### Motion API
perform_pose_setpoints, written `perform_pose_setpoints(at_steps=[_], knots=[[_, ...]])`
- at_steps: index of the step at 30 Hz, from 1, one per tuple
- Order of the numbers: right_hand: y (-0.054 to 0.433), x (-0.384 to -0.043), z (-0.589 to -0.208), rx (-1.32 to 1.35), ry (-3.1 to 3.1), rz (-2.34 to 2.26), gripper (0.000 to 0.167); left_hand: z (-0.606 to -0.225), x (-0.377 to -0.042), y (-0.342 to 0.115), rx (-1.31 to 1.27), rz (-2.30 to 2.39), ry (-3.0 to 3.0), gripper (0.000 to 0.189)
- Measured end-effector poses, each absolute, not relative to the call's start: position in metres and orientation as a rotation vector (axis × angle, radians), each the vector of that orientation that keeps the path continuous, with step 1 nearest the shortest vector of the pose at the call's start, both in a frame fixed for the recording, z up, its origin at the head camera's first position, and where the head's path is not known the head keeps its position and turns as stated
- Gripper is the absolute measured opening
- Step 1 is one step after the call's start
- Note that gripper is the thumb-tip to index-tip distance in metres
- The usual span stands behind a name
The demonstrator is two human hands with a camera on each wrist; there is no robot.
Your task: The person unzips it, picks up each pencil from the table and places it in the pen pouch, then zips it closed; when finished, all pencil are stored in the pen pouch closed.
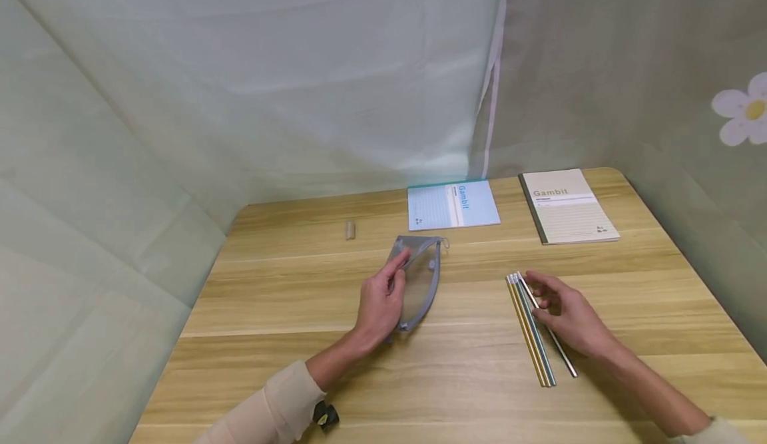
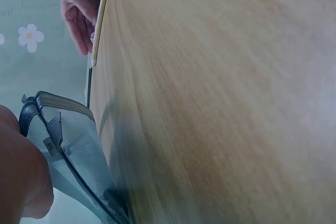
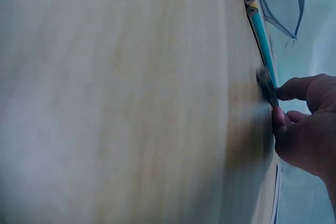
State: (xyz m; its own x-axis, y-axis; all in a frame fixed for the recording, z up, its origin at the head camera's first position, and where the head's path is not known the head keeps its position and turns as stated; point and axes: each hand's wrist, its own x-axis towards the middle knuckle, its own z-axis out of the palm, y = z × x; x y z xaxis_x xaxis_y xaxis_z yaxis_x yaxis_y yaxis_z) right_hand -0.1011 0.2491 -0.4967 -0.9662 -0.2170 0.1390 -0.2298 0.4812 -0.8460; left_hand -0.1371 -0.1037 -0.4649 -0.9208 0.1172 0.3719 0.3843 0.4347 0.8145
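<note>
My left hand (image 1: 380,301) grips a grey-blue mesh zip pouch (image 1: 419,287) by its left side, and the mouth of the pouch gapes toward the right. A metal ring hangs at its far end. In the right wrist view, the thumb and fingers of my right hand (image 3: 310,119) pinch a dark, slim pencil (image 3: 266,86). Seen from the head, that pencil slants away from the others. Right beside it, gold pencils (image 1: 526,331) and a teal pencil (image 1: 541,351) lie side by side on the table, with their pale ends toward the back.
At the back of the wooden table (image 1: 263,364) lie a blue notebook (image 1: 431,208) and, farther right, a cream notebook (image 1: 569,211) with a dark spine. A small greyish block (image 1: 350,230) sits left of the pouch. Hanging cloth (image 1: 359,64) encloses the table's back and sides.
</note>
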Motion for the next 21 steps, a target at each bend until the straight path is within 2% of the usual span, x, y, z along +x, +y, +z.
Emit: perform_pose_setpoints(at_steps=[13, 21], knots=[[0.237, -0.098, -0.495, 0.347, -2.658, 1.199, 0.053, -0.464, -0.137, -0.104, -0.427, -1.452, -2.435, 0.039], [0.234, -0.099, -0.494, 0.224, -2.630, 1.291, 0.051, -0.464, -0.137, -0.106, -0.429, -1.437, -2.438, 0.039]])
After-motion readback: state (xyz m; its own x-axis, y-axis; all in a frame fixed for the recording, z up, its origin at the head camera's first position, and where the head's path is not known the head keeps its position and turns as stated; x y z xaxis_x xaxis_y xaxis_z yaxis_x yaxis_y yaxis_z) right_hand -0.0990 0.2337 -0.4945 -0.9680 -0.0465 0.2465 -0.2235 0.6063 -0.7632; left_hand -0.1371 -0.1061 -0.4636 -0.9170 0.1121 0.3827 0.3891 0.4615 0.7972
